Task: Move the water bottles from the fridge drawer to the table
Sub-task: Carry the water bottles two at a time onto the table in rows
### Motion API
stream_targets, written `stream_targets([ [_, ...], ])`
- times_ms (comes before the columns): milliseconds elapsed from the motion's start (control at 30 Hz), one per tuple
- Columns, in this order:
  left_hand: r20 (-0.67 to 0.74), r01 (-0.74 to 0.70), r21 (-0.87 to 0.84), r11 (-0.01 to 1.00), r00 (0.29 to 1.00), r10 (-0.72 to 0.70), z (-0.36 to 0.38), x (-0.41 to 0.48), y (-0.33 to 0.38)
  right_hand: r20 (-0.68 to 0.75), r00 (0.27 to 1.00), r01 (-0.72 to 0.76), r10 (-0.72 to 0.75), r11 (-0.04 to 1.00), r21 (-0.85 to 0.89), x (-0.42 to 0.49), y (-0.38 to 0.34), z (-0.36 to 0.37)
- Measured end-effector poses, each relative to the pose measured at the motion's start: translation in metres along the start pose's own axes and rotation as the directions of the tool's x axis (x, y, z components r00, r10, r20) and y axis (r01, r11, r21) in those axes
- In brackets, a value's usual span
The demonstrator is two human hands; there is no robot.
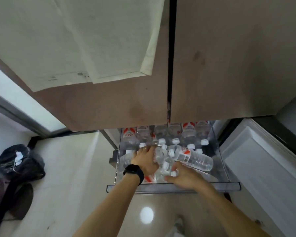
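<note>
The transparent plastic fridge drawer stands pulled out at 6 o'clock below the brown fridge doors. It is packed with clear plastic water bottles that have white caps and red-and-white labels. One lying bottle rests slanted on top of the others at the drawer's 3 o'clock side. The left hand, wearing a black wristwatch, lies palm-down on the bottles at the 9 o'clock side; blur hides whether it grips one. The right hand pinches the white-capped neck of a front bottle at the 6 o'clock edge. A black bin bag sits on the floor at 9 o'clock.
</note>
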State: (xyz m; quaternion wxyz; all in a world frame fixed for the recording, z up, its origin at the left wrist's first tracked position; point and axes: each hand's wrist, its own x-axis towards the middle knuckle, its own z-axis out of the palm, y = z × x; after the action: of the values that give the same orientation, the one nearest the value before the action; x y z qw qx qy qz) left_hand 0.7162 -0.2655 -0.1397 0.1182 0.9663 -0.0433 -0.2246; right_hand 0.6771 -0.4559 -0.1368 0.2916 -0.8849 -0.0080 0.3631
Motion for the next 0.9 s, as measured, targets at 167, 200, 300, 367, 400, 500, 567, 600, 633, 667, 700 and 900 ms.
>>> stream_targets([
  [167, 0.124, 0.014, -0.016, 1.0, 0.992, -0.012, -0.008, 0.017, -0.002, -0.02, 1.0, 0.021, -0.022, 0.999, -0.037, 0.003, 0.005, 0.005],
  [200, 0.137, 0.018, -0.017, 1.0, 0.99, -0.015, -0.01, 0.019, -0.001, -0.024, 0.999, 0.027, -0.028, 0.999, -0.039, 0.002, 0.005, 0.004],
  [300, 0.147, 0.023, 0.029, 0.999, 0.989, -0.027, -0.014, 0.022, 0.003, -0.009, 1.0, 0.023, -0.024, 1.0, -0.007, 0.003, 0.006, 0.002],
  [367, 0.134, 0.007, 0.045, 0.999, 0.991, -0.013, -0.019, 0.021, 0.004, -0.021, 0.999, 0.039, -0.038, 0.999, 0.023, 0.003, 0.006, 0.002],
  [400, 0.126, -0.005, 0.036, 0.999, 0.992, 0.001, -0.023, 0.02, 0.003, -0.034, 0.999, 0.045, -0.043, 0.997, 0.057, 0.002, 0.007, 0.002],
  [500, 0.048, -0.049, -0.013, 0.999, 0.998, 0.05, -0.036, 0.01, -0.004, -0.118, 0.991, 0.083, -0.061, 0.978, 0.192, -0.001, 0.015, 0.001],
  [567, -0.044, -0.078, -0.072, 0.994, 0.996, 0.075, -0.043, -0.001, -0.016, -0.207, 0.976, 0.136, -0.073, 0.942, 0.308, -0.01, 0.016, 0.0],
  [600, -0.092, -0.098, -0.098, 0.99, 0.992, 0.089, -0.046, -0.007, -0.023, -0.245, 0.967, 0.16, -0.075, 0.923, 0.349, -0.014, 0.015, -0.001],
  [633, -0.135, -0.117, -0.12, 0.986, 0.986, 0.1, -0.05, -0.013, -0.03, -0.279, 0.956, 0.19, -0.085, 0.908, 0.374, -0.02, 0.01, -0.002],
  [667, -0.174, -0.127, -0.159, 0.979, 0.98, 0.099, -0.053, -0.019, -0.037, -0.315, 0.944, 0.224, -0.102, 0.897, 0.381, -0.026, 0.004, -0.005],
  [700, -0.213, -0.127, -0.22, 0.967, 0.974, 0.079, -0.054, -0.025, -0.044, -0.366, 0.922, 0.266, -0.127, 0.894, 0.36, -0.032, -0.004, -0.01],
  [900, -0.316, -0.021, -0.517, 0.856, 0.934, -0.168, -0.037, -0.054, -0.071, -0.482, 0.787, 0.436, -0.385, 0.9, -0.007, -0.047, -0.06, -0.031],
])
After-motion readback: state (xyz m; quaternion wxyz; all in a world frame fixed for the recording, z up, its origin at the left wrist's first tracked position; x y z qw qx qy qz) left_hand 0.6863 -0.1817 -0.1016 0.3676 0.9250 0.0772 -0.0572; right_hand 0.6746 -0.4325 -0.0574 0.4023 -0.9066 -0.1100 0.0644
